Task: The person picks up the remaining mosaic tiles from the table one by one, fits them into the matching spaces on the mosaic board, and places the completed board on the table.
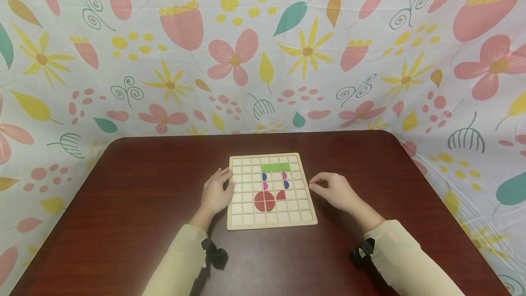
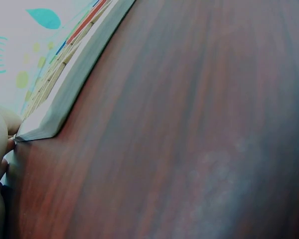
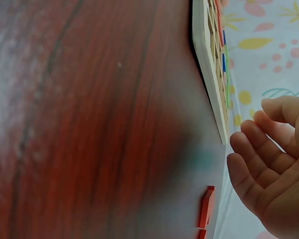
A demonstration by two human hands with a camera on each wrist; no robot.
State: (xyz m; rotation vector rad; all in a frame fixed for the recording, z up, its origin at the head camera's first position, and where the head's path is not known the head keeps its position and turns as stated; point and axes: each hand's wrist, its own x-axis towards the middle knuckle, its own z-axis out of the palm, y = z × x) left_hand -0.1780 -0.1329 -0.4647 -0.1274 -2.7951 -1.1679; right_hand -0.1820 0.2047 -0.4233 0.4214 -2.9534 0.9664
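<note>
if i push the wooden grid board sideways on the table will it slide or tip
The wooden grid board lies flat and thin on the smooth table, so it would probably slide, not tip. It looks rigid. The left hand rests against its left edge and may brake it. The coloured pieces sit in cells and would likely ride along.

The head camera looks down from above at the whole table [image 1: 123, 195] and board [image 1: 271, 191]. The left wrist camera sits very low and close at the board's [image 2: 65, 94] edge. The right wrist camera is just as low, and sees that same board [image 3: 207, 64] from the other side.
</note>
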